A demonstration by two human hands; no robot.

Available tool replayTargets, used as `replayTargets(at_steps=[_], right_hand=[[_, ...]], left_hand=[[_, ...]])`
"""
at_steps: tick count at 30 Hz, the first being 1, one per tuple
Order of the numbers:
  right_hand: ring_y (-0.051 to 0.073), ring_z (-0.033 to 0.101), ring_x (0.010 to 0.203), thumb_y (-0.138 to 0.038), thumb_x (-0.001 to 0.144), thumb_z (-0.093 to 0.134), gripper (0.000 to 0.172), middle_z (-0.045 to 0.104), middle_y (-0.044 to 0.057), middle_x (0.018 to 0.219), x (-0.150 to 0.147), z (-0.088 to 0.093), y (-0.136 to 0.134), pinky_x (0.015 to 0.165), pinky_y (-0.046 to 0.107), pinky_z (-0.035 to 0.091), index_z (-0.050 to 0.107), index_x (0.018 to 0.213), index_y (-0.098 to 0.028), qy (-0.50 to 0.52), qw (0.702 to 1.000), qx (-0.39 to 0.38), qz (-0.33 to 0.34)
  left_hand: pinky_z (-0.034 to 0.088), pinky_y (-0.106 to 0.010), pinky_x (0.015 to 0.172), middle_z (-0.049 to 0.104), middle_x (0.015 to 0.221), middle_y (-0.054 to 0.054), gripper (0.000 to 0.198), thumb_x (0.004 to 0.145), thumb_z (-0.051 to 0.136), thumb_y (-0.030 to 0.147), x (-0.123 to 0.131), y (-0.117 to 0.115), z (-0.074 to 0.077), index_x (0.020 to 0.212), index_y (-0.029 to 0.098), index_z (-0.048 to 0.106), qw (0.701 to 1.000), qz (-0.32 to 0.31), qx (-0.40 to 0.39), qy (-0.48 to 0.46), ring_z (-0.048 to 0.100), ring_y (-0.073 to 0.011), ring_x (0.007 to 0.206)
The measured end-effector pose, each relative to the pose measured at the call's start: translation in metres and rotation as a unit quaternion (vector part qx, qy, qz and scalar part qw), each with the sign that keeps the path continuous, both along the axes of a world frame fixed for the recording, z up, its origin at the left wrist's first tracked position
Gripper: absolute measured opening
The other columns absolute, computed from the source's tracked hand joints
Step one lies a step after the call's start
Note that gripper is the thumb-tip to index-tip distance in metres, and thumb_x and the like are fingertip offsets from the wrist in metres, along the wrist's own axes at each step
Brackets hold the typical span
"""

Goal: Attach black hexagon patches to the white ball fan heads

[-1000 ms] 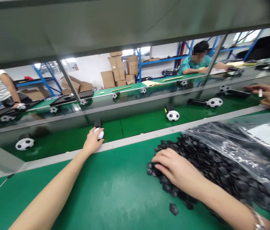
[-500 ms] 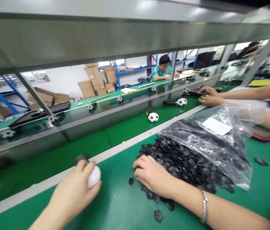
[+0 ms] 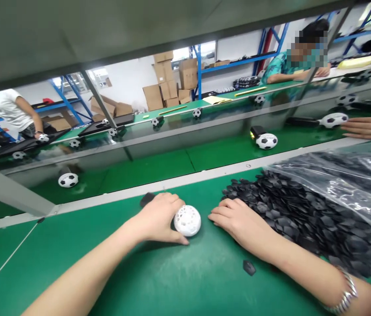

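Far left on the belt (image 3: 132, 173) I've got a finished black-and-white football (image 3: 68, 180) riding along, well apart from me. Coming across to my left hand (image 3: 159, 218): it's curled round the left side of the white ball (image 3: 187, 220), fingers over the top and thumb low along the mat, so a loose cupping hold with the ball resting on the green bench (image 3: 159, 276). There's a dark stub (image 3: 146, 199) poking out behind my knuckles; I can't tell if it's joined to the ball. That shell is perforated all over, looks like light hollow plastic, stiff but thin, so I'd say hold it round the widest part and don't squeeze. My right hand (image 3: 238, 221) lies flat and open, holding nothing, fingertips just beside the ball and its far edge touching the heap of black patches (image 3: 290, 210). Those look small, thin, slippery, best pinched by an edge. The plastic bag (image 3: 343, 180) spills them at far right
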State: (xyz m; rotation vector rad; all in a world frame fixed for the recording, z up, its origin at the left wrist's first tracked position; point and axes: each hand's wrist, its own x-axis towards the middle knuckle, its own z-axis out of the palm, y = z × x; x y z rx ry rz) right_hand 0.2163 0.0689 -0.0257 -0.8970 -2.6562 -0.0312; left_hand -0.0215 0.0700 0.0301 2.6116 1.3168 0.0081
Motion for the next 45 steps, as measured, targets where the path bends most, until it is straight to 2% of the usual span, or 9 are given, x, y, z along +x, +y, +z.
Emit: replayTargets(at_steps=[3,5,12,17,23,26,32,38,45], right_hand=[[0.022,0.051,0.079,-0.01,0.085,0.051,0.015,0.064,0.007,0.087,-0.001,-0.001,0.0,0.068,0.036,0.041,0.062,0.093,-0.015,-0.023,1.0,0.016,-0.004],[0.023,0.051,0.079,-0.009,0.085,0.05,0.017,0.062,0.008,0.086,0.0,-0.001,0.0,0.069,0.037,0.042,0.061,0.097,-0.013,-0.033,0.999,0.018,-0.011],[0.022,0.051,0.084,-0.007,0.087,0.04,0.026,0.059,0.009,0.09,0.012,-0.006,0.006,0.073,0.037,0.045,0.053,0.109,-0.013,0.068,0.997,-0.028,-0.025],[0.018,0.054,0.091,-0.013,0.09,0.04,0.014,0.058,0.007,0.096,0.014,0.0,-0.002,0.079,0.03,0.047,0.053,0.094,-0.018,0.199,0.975,-0.087,-0.038],[0.018,0.056,0.081,-0.018,0.088,0.046,0.013,0.058,0.004,0.086,0.01,0.012,-0.011,0.071,0.031,0.047,0.059,0.087,-0.021,0.225,0.971,-0.075,-0.037],[0.018,0.057,0.083,-0.018,0.088,0.047,0.015,0.06,0.004,0.088,0.009,0.014,-0.013,0.072,0.029,0.048,0.06,0.093,-0.022,0.246,0.963,-0.105,-0.04],[0.015,0.057,0.092,-0.012,0.09,0.037,0.028,0.058,0.005,0.099,0.008,0.01,-0.017,0.077,0.025,0.048,0.055,0.108,-0.022,0.249,0.957,-0.147,-0.021],[0.018,0.056,0.084,-0.016,0.09,0.042,0.024,0.056,0.005,0.092,0.012,0.007,-0.014,0.069,0.029,0.047,0.061,0.102,-0.024,0.246,0.964,-0.089,-0.041],[0.015,0.059,0.078,-0.025,0.088,0.048,0.011,0.061,0.0,0.086,0.004,0.011,-0.022,0.072,0.026,0.048,0.058,0.09,-0.024,0.293,0.91,-0.285,-0.069]], left_hand=[[0.048,-0.037,0.07,0.062,0.092,-0.009,0.065,0.062,0.059,0.069,0.018,-0.007,-0.01,0.099,0.016,0.05,0.997,0.073,-0.011,-0.006,0.059,-0.0281,0.083],[0.048,-0.037,0.067,0.062,0.092,-0.009,0.064,0.066,0.057,0.066,0.028,-0.013,-0.016,0.103,0.015,0.047,0.995,0.1,-0.003,-0.005,0.06,-0.0285,0.082],[0.048,-0.041,0.078,0.059,0.108,-0.014,0.073,0.071,0.059,0.057,0.042,-0.022,-0.023,0.123,0.009,0.038,0.991,0.127,0.033,-0.005,0.057,-0.0307,0.095],[0.044,-0.042,0.088,0.051,0.12,-0.016,0.081,0.074,0.059,0.051,0.046,-0.027,-0.025,0.135,0.009,0.024,0.991,0.128,0.047,-0.006,0.05,-0.0319,0.108],[0.045,-0.042,0.09,0.04,0.13,-0.011,0.083,0.075,0.061,0.04,0.047,-0.029,-0.019,0.14,0.025,0.011,0.991,0.112,-0.014,-0.065,0.049,-0.0289,0.11],[0.043,-0.042,0.093,0.031,0.136,-0.008,0.078,0.075,0.06,0.036,0.043,-0.027,-0.016,0.138,0.032,0.014,0.989,0.104,-0.05,-0.093,0.045,-0.0273,0.115],[0.045,-0.042,0.09,0.031,0.134,-0.009,0.071,0.076,0.059,0.033,0.042,-0.028,-0.016,0.136,0.029,0.021,0.989,0.118,-0.043,-0.08,0.049,-0.0275,0.11],[0.049,-0.041,0.084,0.039,0.124,-0.01,0.068,0.078,0.057,0.034,0.043,-0.028,-0.017,0.135,0.023,0.023,0.988,0.139,-0.018,-0.071,0.054,-0.0266,0.099],[0.049,-0.041,0.082,0.039,0.124,-0.008,0.067,0.078,0.055,0.034,0.041,-0.029,-0.018,0.135,0.026,0.02,0.986,0.141,-0.03,-0.089,0.055,-0.0254,0.098]])
